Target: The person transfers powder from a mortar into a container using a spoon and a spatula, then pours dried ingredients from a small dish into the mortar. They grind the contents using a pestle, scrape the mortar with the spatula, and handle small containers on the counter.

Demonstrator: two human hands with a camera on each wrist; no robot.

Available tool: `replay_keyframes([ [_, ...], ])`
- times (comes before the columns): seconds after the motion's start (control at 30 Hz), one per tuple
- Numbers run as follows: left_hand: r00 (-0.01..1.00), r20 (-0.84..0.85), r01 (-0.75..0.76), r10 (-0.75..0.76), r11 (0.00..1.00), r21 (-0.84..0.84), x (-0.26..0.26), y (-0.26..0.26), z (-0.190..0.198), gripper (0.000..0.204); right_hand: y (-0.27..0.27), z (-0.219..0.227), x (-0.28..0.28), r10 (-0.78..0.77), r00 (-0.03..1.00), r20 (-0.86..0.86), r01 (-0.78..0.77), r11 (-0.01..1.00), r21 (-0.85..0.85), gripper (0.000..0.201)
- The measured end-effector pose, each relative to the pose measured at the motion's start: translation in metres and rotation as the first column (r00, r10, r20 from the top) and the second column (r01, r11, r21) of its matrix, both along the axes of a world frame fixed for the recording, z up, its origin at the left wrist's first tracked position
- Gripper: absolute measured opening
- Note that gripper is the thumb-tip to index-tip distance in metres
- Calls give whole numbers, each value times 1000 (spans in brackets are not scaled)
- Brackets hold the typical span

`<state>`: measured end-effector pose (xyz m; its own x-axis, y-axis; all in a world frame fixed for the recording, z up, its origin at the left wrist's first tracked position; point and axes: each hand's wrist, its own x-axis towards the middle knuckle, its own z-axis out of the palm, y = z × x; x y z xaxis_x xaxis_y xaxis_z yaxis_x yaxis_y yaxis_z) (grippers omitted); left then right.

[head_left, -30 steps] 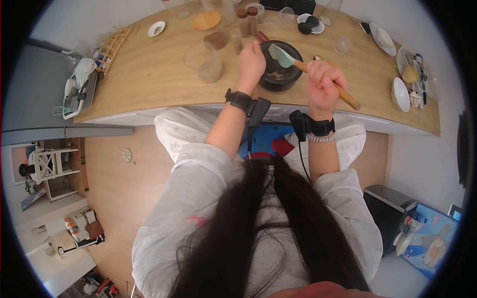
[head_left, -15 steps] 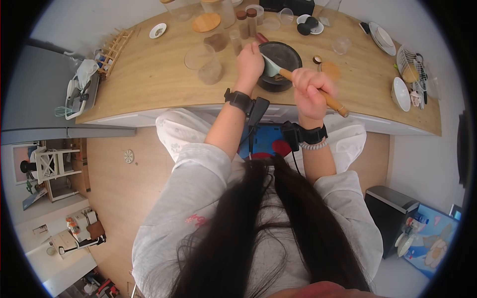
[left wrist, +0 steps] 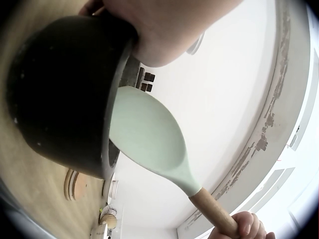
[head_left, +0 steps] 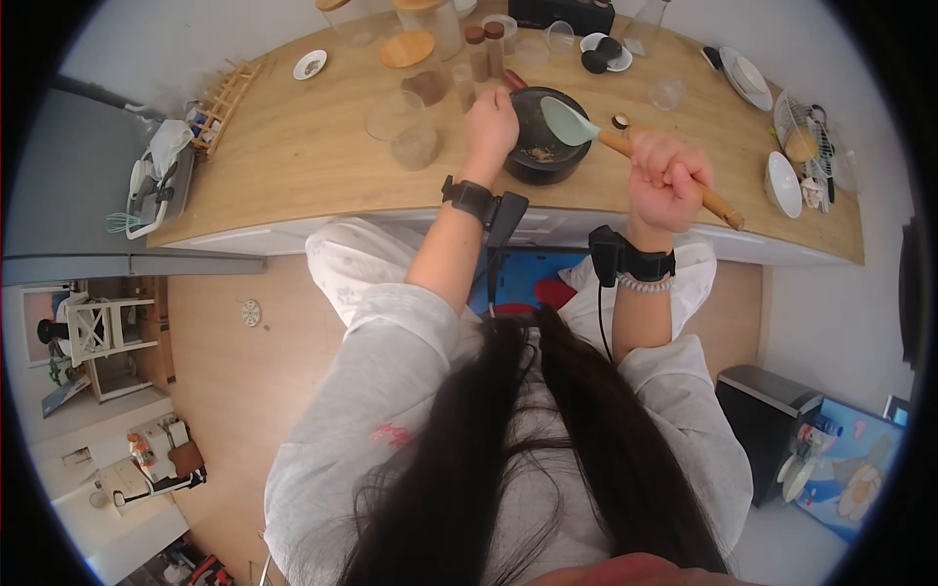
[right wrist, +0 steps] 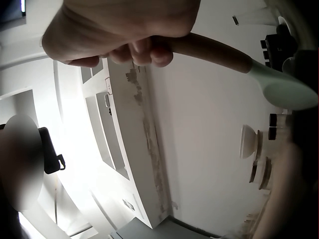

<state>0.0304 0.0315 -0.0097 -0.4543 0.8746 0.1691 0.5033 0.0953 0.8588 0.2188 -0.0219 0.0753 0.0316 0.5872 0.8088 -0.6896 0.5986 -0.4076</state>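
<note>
A black pot (head_left: 552, 174) with a dark red handle stands near the counter's front edge, some light brown bits on its inside. My left hand (head_left: 490, 129) grips the pot's left rim; in the left wrist view the hand wraps over the edge of the dark pot (left wrist: 65, 99). In my right hand (head_left: 671, 181) is a spoon (head_left: 570, 122) with a pale green head and a wooden handle, the fingers curled round the handle. The spoon's head (left wrist: 149, 129) is tilted at the pot's mouth.
Left of the pot are a clear glass cup (head_left: 414, 146) and a small jar of brown powder (head_left: 423, 88). Brown-capped bottles (head_left: 477, 57) stand behind. At right are a white bowl (head_left: 783, 185) and a wire basket (head_left: 803, 125). A small white dish (head_left: 310, 64) lies far left.
The right hand first drew the spoon left and low into the pot, then moved right, bringing the spoon's head up toward the pot's right side. My left hand has stayed on the rim.
</note>
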Motion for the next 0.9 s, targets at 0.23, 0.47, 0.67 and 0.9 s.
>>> replay_keyframes([
  [0.23,987,2,159,-160,987,34,-3,8,-1,36,-5,-9,-3,-163,983,81,161,987,24,18],
  [0.47,972,-34,231,-233,972,-45,-8,12,1,35,5,-21,-8,-88,994,64,89,996,-11,17],
  [0.67,949,-13,315,-315,949,-31,-14,19,-2,35,29,-22,9,29,998,-54,-37,989,-144,15],
  [0.9,905,10,425,-425,904,-43,-24,29,0,36,43,-17,6,91,996,-4,-91,981,-174,18],
])
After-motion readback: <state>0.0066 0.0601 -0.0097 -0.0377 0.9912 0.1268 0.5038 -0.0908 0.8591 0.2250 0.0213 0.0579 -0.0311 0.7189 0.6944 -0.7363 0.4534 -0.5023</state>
